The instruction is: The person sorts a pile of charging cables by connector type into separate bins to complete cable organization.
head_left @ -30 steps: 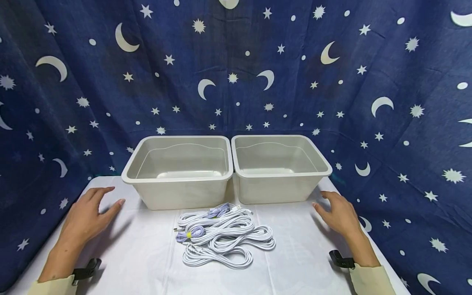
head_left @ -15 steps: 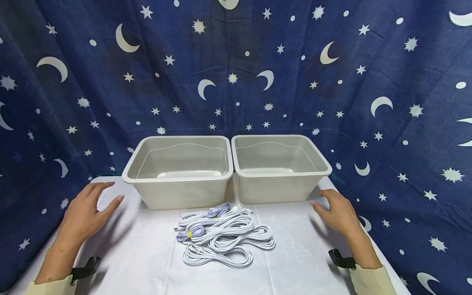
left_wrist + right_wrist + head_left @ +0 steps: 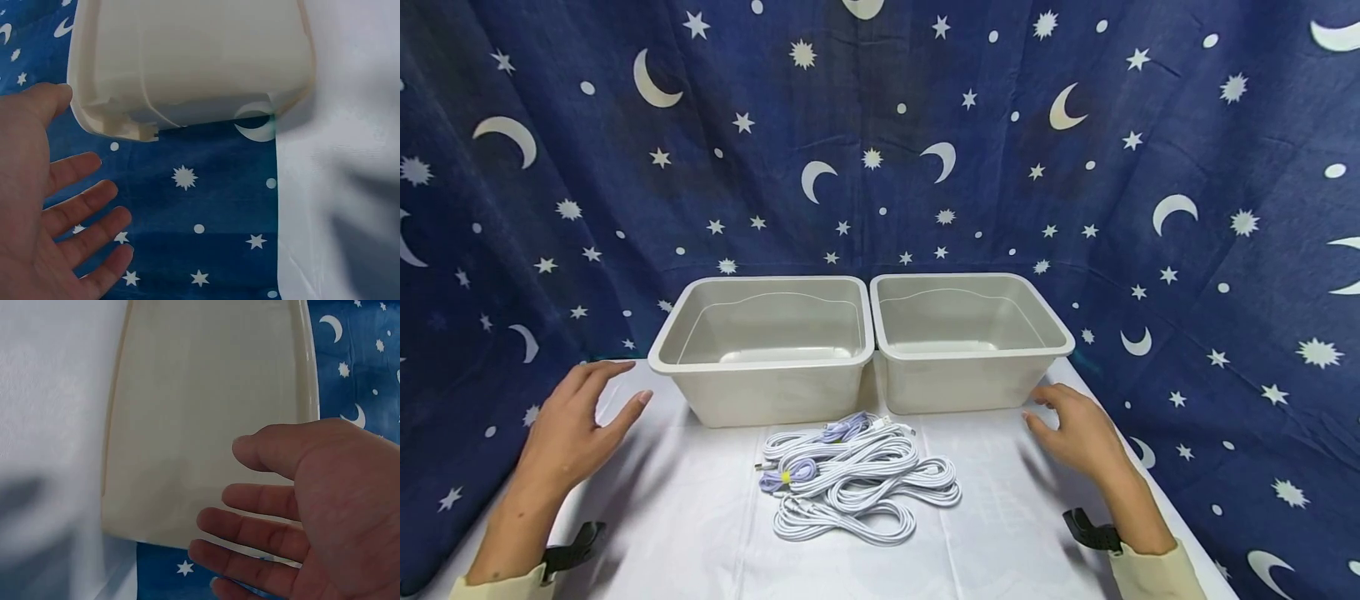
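My left hand (image 3: 568, 429) hovers left of the left bin (image 3: 767, 392), fingers relaxed and spread, nothing in it. In the left wrist view that hand (image 3: 56, 206) shows its open palm beside the end of the bin (image 3: 212, 56). On the other side my right hand (image 3: 1078, 429) is near the lower right corner of the right bin (image 3: 966, 383), fingers loosely bent and holding nothing. The right wrist view has this hand (image 3: 294, 519) overlapping the bin's wall (image 3: 200, 412). Between the hands lies a pile of coiled white cables (image 3: 872, 467), with small lilac cable coils (image 3: 787, 476) among them.
Both beige bins stand side by side at the back of a table with a white cloth (image 3: 700, 517). A dark blue curtain (image 3: 880, 125) with moons and stars hangs behind and along both sides. One lilac coil has a yellow tie (image 3: 786, 477).
My right hand has shifted slightly left and up, closer to the right bin. The left hand has risen a little toward the back. Bins and cables stay where they were.
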A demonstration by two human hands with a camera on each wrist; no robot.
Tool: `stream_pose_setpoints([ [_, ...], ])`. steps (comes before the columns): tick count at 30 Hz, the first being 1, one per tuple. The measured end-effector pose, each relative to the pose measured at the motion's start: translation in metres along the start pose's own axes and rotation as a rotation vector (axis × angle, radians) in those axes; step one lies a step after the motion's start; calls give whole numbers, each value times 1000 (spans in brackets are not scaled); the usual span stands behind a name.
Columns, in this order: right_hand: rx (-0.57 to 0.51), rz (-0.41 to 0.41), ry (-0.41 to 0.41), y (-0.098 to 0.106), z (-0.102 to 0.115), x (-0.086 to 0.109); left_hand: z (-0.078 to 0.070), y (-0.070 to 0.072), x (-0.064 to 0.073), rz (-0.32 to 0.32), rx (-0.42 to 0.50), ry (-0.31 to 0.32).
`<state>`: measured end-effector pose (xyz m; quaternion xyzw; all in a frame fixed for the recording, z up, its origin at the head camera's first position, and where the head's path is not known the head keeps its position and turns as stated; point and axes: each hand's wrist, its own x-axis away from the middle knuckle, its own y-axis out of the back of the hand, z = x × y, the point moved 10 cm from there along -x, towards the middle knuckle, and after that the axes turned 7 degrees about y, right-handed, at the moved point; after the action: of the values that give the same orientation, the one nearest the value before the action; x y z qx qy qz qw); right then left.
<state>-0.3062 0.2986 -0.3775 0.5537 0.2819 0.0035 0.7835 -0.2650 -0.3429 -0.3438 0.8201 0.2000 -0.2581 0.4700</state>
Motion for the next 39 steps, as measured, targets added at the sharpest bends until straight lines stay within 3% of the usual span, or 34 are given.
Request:
stream_pose_setpoints([
  [17,-23,-20,113,1,35,-5,-35,10,-3,-61,84,-134],
  [26,-45,11,151,-8,49,-15,-49,2,-7,-61,103,-179],
  [32,-65,0,222,-11,64,-23,-64,-4,-15,-62,122,-224],
  [39,-98,-13,288,-21,84,-29,-78,-17,-21,-20,122,-215],
])
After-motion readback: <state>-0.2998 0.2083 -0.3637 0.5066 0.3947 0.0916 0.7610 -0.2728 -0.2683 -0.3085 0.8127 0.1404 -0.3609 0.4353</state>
